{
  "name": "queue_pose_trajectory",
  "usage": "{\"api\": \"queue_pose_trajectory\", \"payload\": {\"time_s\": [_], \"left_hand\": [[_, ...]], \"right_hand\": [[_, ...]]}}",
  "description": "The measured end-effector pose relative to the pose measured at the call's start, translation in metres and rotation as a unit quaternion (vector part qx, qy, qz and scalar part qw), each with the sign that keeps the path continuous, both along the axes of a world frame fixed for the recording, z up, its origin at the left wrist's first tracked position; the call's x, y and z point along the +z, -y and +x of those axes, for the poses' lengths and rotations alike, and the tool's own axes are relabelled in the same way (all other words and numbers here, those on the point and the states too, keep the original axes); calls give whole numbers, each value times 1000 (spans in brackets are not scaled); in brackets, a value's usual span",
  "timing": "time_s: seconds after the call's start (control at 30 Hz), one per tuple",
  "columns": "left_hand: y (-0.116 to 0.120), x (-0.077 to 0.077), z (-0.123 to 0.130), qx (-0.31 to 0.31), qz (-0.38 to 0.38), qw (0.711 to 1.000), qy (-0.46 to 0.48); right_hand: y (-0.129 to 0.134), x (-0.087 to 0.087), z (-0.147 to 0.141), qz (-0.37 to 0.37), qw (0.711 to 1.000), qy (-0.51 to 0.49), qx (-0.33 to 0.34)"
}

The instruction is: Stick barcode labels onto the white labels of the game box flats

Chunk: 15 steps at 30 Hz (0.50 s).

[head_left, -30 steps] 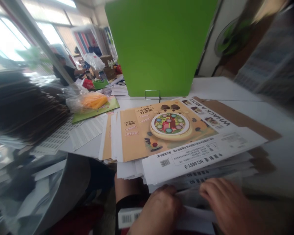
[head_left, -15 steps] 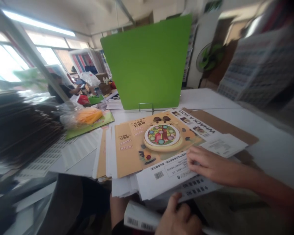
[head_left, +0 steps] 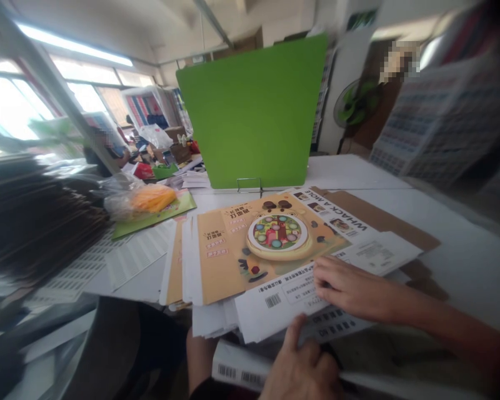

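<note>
My right hand (head_left: 344, 286) reaches in from the right, its fingers curled together at the white edge flap of the top printed sheet (head_left: 220, 261). That sheet is tan with a round game picture and lies on a loose stack at the table's front edge. Lower down, my left hand (head_left: 304, 364) has its index finger stretched toward the flap. Its other fingers are bent around a white folded carton (head_left: 237, 369) with barcodes, which is over my lap; the grip is partly hidden.
An upright green board (head_left: 254, 116) on a wire stand is behind the stack. Brown cardboard (head_left: 400, 225) lies to the right. At left are a bagged orange item (head_left: 154, 197) and a tall dark stack (head_left: 29, 216). A person (head_left: 104, 150) is at the back left.
My left index finger has straightened and moved slightly up toward the flap. My right hand has shifted a little left and down on the sheet. The view has moved slightly.
</note>
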<state>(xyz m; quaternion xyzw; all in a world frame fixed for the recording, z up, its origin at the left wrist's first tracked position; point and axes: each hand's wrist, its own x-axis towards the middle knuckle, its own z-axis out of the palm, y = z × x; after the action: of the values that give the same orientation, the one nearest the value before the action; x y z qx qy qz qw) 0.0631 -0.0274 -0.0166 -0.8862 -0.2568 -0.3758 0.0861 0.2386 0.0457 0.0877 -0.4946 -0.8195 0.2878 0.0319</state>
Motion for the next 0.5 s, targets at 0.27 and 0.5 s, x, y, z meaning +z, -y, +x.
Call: {"api": "queue_pose_trajectory", "payload": {"time_s": [0.27, 0.5], "left_hand": [[1, -3, 0, 8, -3, 1000, -10], [2, -2, 2, 5, 1, 1000, 4]], "right_hand": [[0, -5, 2, 17, 1000, -1, -3], [0, -2, -1, 18, 1000, 2, -12]]}}
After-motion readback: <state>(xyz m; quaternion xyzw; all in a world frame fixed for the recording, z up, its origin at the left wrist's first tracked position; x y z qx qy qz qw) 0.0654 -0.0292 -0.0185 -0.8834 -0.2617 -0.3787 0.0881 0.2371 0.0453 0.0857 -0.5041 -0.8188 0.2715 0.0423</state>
